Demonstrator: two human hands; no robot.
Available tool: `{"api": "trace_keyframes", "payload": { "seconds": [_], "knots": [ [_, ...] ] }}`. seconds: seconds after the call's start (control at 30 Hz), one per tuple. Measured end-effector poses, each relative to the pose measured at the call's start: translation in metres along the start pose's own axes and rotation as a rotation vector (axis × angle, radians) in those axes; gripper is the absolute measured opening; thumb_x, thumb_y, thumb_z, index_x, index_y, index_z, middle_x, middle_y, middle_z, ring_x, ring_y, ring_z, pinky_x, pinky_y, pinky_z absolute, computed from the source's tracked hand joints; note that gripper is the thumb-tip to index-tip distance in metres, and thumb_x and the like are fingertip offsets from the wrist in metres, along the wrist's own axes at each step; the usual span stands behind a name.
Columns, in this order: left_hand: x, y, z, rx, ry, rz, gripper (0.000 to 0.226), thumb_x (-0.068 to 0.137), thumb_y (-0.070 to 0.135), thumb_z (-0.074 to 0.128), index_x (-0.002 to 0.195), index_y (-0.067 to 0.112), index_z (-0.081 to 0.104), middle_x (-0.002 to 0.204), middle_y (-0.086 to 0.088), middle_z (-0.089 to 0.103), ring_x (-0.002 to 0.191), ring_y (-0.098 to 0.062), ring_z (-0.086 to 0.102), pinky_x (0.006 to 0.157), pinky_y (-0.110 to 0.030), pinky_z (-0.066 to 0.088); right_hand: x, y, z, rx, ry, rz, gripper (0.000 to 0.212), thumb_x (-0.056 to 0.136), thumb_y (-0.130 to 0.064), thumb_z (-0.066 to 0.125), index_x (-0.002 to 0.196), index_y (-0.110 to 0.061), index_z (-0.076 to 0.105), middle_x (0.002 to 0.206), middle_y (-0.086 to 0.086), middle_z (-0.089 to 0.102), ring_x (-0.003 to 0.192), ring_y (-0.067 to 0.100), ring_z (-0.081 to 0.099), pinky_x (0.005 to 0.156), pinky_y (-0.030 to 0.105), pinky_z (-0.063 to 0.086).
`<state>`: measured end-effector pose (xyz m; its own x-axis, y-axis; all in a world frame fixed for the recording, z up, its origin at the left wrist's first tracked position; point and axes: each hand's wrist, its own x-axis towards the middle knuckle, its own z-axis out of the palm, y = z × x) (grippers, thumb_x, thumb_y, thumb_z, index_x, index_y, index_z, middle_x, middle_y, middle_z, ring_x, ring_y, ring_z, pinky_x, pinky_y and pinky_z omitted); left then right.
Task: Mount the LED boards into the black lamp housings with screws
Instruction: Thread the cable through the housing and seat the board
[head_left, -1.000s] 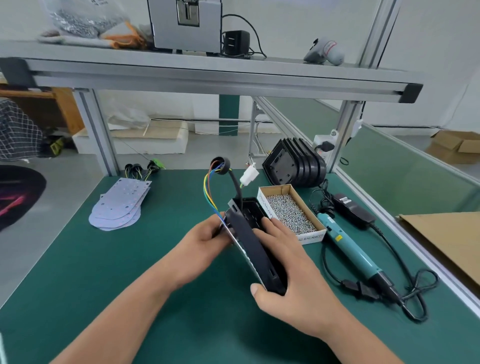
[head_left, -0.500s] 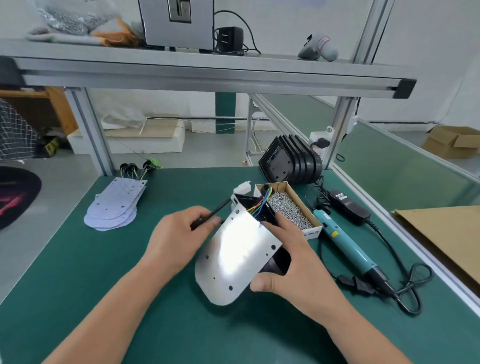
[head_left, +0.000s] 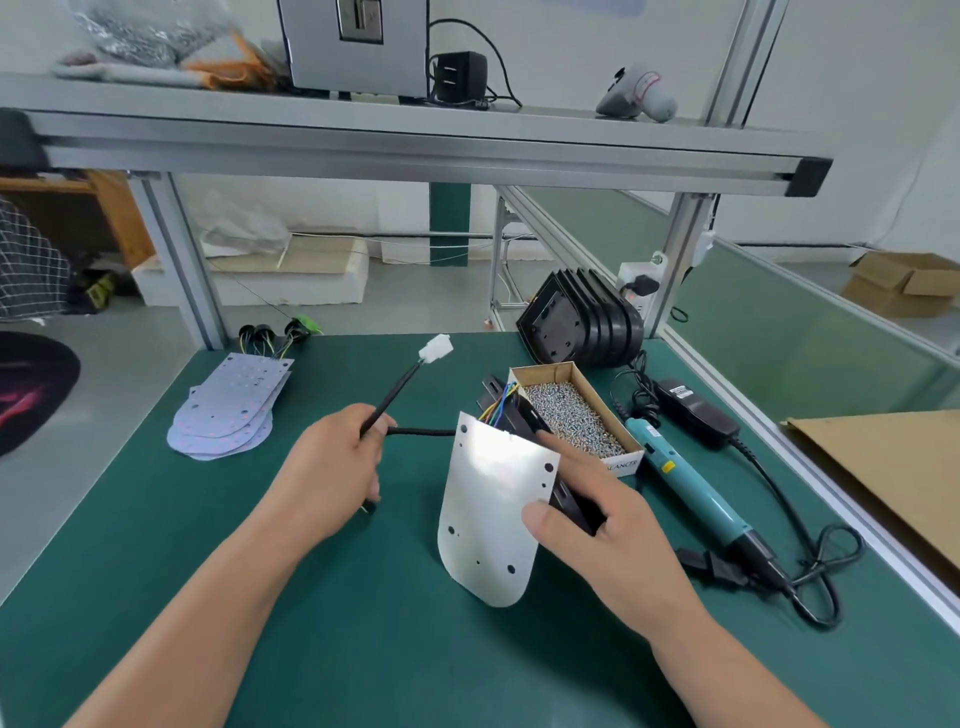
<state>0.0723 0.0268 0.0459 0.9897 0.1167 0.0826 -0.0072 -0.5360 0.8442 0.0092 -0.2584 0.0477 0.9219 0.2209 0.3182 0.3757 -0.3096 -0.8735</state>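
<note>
Left hand (head_left: 332, 467), fingers curled, now has the cable (head_left: 397, 387) out toward ten o'clock; right hand (head_left: 608, 535) pinches LED board (head_left: 493, 514) to housing (head_left: 569, 501), seating looks next

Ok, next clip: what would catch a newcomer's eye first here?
The shiny LED board stands out at the centre, tilted up against the black housing that the right hand holds. Beside it the left hand grips a black cable ending in a white connector. To the right, a box of screws and a teal electric screwdriver lie on the green mat.
</note>
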Motion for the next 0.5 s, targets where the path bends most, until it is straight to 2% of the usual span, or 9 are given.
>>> {"api": "trace_keyframes", "payload": {
  "seconds": [0.07,0.13,0.2,0.23,0.27,0.3,0.37,0.43,0.5],
  "knots": [
    [-0.001,0.004,0.007,-0.309,-0.023,-0.117,0.023,0.11,0.018,0.047,0.107,0.019,0.07,0.066,-0.002,0.063,0.047,-0.02,0.06,0.056,-0.042,0.063,0.001,-0.001,0.002,0.008,-0.004,0.005,0.046,0.09,-0.029,0.07,0.126,-0.057,0.068,0.145,-0.025,0.059,0.142,0.002,0.049,0.11,0.025,0.038],
    [-0.004,0.013,0.017,-0.647,-0.102,-0.249,0.028,0.107,0.005,0.046,0.118,0.011,0.071,0.074,-0.004,0.066,0.046,-0.016,0.054,0.052,-0.034,0.059,0.001,-0.003,0.004,0.006,-0.023,0.037,0.041,0.092,-0.026,0.067,0.126,-0.049,0.069,0.126,-0.02,0.069,0.119,0.005,0.062,0.099,0.025,0.044],
    [-0.01,0.019,0.03,-0.844,-0.187,-0.334,0.038,0.103,-0.003,0.044,0.12,0.011,0.075,0.078,-0.006,0.069,0.05,-0.015,0.058,0.053,-0.032,0.058,0.001,-0.003,0.005,0.016,-0.036,0.076,0.033,0.091,-0.029,0.065,0.121,-0.041,0.071,0.104,-0.018,0.07,0.093,0.005,0.059,0.085,0.024,0.046],
    [-0.013,0.022,0.036,-0.908,-0.215,-0.365,0.041,0.102,-0.006,0.044,0.116,0.01,0.078,0.081,-0.007,0.069,0.054,-0.015,0.062,0.055,-0.032,0.06,0.0,-0.003,0.005,0.031,-0.036,0.088,0.029,0.091,-0.031,0.065,0.119,-0.037,0.071,0.097,-0.017,0.068,0.087,0.008,0.056,0.081,0.025,0.046],
    [-0.015,0.023,0.042,-0.951,-0.229,-0.39,0.042,0.101,-0.007,0.044,0.11,0.008,0.082,0.082,-0.007,0.069,0.059,-0.016,0.065,0.057,-0.033,0.061,0.0,-0.003,0.005,0.046,-0.04,0.097,0.027,0.09,-0.035,0.065,0.117,-0.031,0.071,0.092,-0.013,0.066,0.084,0.011,0.055,0.079,0.025,0.046],
    [-0.016,0.023,0.046,-0.972,-0.233,-0.401,0.041,0.1,-0.006,0.046,0.105,0.008,0.084,0.083,-0.007,0.069,0.062,-0.016,0.067,0.058,-0.034,0.062,0.0,-0.002,0.006,0.062,-0.056,0.107,0.03,0.09,-0.039,0.064,0.115,-0.023,0.07,0.091,-0.002,0.065,0.083,0.017,0.055,0.079,0.029,0.045],
    [-0.015,0.022,0.049,-0.929,-0.236,-0.375,0.032,0.1,0.004,0.054,0.101,0.011,0.085,0.086,-0.006,0.069,0.066,-0.015,0.068,0.058,-0.032,0.061,0.001,0.001,0.006,0.08,-0.1,0.13,0.046,0.088,-0.045,0.062,0.112,-0.005,0.064,0.101,0.024,0.06,0.085,0.028,0.052,0.081,0.044,0.044],
    [-0.013,0.017,0.047,-0.846,-0.241,-0.35,0.022,0.092,0.023,0.07,0.102,0.011,0.085,0.089,-0.005,0.07,0.07,-0.015,0.068,0.059,-0.031,0.059,0.001,0.002,0.007,0.076,-0.13,0.148,0.053,0.089,-0.047,0.06,0.113,0.0,0.06,0.103,0.03,0.058,0.085,0.024,0.049,0.082,0.047,0.043],
    [-0.012,0.014,0.043,-0.807,-0.26,-0.359,0.04,0.077,0.04,0.084,0.102,0.009,0.085,0.088,-0.004,0.071,0.076,-0.018,0.072,0.066,-0.034,0.061,0.001,0.002,0.008,0.074,-0.141,0.147,0.048,0.091,-0.047,0.057,0.114,-0.006,0.062,0.107,0.029,0.059,0.088,0.025,0.053,0.086,0.051,0.047]
  ]
}}
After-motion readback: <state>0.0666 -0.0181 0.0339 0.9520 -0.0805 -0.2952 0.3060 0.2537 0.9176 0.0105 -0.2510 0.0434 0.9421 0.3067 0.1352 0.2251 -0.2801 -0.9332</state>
